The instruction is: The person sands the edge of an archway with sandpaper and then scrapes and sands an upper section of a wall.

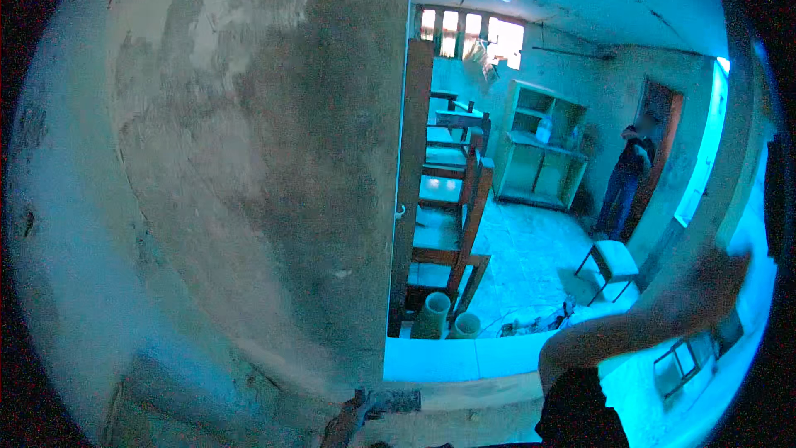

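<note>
We saw the big rough wall (249, 158) on the left. Low beside it, our left hand (347, 425) seemed closed on a flat grey tool (396, 401). The tool looked hard and scratchy, best held by its near end. Our right hand (723, 272) was high up and blurry. We could not tell if it was open.

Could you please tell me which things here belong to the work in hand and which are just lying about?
In hand: right hand, blurred, raised toward the right-hand wall; grey tool at the lower edge; plastered wall.

Lying about: stool; two pipes; shelf unit; wooden benches; a standing person.
</note>
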The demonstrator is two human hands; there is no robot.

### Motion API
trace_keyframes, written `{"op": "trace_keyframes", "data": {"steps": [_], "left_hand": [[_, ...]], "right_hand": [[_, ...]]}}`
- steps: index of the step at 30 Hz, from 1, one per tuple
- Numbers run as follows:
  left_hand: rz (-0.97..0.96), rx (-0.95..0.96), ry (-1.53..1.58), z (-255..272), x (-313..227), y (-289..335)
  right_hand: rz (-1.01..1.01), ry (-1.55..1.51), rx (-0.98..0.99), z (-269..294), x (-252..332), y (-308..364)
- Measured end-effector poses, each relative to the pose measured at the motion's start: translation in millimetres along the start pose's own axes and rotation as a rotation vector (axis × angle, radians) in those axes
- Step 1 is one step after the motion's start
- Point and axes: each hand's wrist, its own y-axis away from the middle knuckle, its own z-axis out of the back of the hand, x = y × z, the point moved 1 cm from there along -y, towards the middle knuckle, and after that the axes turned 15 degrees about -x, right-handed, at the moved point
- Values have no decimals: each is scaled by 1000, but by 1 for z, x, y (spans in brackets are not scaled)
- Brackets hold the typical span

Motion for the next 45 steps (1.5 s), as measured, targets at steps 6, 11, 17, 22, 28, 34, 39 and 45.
{"op": "trace_keyframes", "data": {"steps": [6, 11, 17, 22, 28, 34, 39, 45], "left_hand": [[-52, -15, 5, -3, 1, -4], [-97, -43, 15, -9, 1, -10], [-112, -30, -59, -3, 5, -11], [-140, -20, -95, -12, 3, -13], [-154, -66, -124, 7, 7, -4], [-301, 13, 62, -23, -37, 55], [-337, -147, -125, -45, -58, 80], [-362, -191, -275, -20, -41, 59]], "right_hand": [[203, 16, -20, 7, -5, -4], [-468, -500, -35, 2, -14, -27], [-756, -798, -133, 8, 7, -35], [-881, -1015, -246, 9, 10, -39], [-1263, -905, -70, 31, 53, -59], [-1245, -1132, -75, 29, 24, -57], [-1238, -1430, -34, 13, 14, -42], [-976, -2164, 243, 24, 25, -53]]}}
